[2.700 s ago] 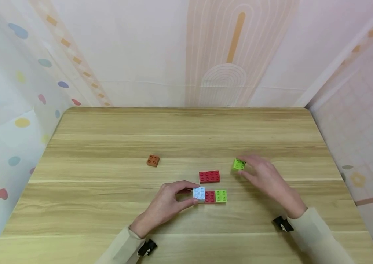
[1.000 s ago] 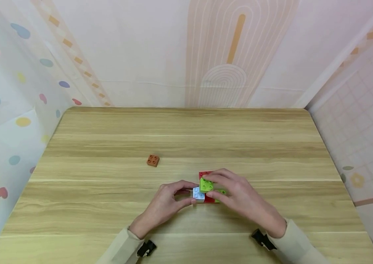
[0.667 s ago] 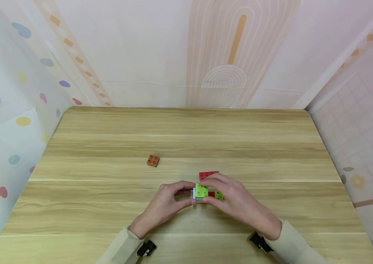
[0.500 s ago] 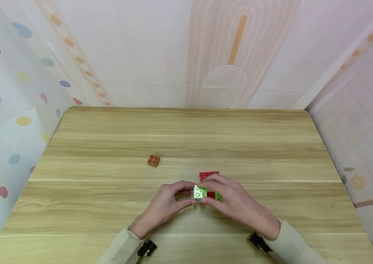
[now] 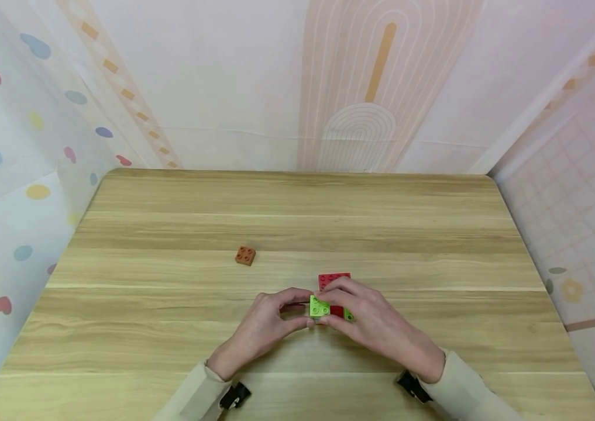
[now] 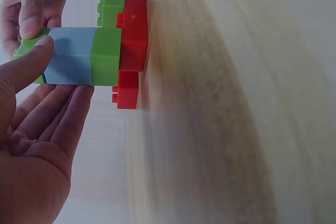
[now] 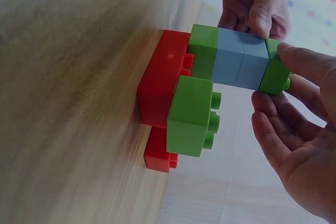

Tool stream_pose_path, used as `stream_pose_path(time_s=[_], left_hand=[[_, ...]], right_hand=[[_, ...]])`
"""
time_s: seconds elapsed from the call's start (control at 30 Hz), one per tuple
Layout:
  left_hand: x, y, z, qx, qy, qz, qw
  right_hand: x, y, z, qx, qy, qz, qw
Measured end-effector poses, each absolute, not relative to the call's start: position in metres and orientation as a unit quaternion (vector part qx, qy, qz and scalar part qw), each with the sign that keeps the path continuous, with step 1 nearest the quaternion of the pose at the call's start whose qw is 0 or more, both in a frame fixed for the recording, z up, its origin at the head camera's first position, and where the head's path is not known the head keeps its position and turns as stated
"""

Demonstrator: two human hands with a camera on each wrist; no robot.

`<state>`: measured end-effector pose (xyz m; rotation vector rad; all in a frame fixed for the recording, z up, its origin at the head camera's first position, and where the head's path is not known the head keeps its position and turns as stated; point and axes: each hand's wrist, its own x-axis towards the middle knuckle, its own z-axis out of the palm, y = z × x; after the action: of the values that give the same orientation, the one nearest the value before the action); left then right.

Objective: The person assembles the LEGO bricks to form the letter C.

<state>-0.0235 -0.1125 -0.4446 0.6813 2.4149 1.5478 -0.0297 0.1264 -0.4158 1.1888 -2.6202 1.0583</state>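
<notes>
Four-stud green brick (image 5: 319,306) tops a small tower. Beneath it come two pale blue bricks (image 6: 79,56), then another green brick (image 6: 106,56), on one end of a red base brick (image 7: 164,77). On the base's other end sits a lower green brick (image 7: 188,116). My right hand (image 5: 381,316) pinches the top brick between thumb and fingers. From the left, my left hand (image 5: 260,327) grips the tower at the blue bricks, its thumb up by the top joint in the left wrist view. In the head view both hands partly cover the build.
A loose red brick (image 5: 333,279) lies just behind the build, partly covered by my right hand. Farther left on the wooden table (image 5: 171,234) is an orange-brown brick (image 5: 246,255). Patterned cloth walls stand beyond the table's back and sides.
My right hand has carried the green brick leftward from the table's right and lowered it onto the blue bricks. My left hand has stayed at the tower.
</notes>
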Motion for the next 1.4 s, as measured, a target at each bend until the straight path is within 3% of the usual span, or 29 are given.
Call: stream_pose_path(time_s=[0.47, 0.97, 1.23, 1.4], left_hand=[[-0.021, -0.113, -0.444, 0.245, 0.806, 0.53, 0.097], [-0.02, -0.113, -0.44, 0.228, 0.818, 0.518, 0.104], [-0.02, -0.113, -0.439, 0.22, 0.826, 0.509, 0.101], [-0.021, -0.11, -0.436, 0.221, 0.826, 0.51, 0.093]], right_hand=[[-0.026, 0.127, -0.415, 0.394, -0.859, 0.324, 0.046], [-0.048, 0.148, -0.41, 0.326, -0.886, 0.329, -0.01], [-0.079, 0.152, -0.418, 0.31, -0.903, 0.274, -0.114], [-0.088, 0.149, -0.423, 0.306, -0.902, 0.264, -0.153]])
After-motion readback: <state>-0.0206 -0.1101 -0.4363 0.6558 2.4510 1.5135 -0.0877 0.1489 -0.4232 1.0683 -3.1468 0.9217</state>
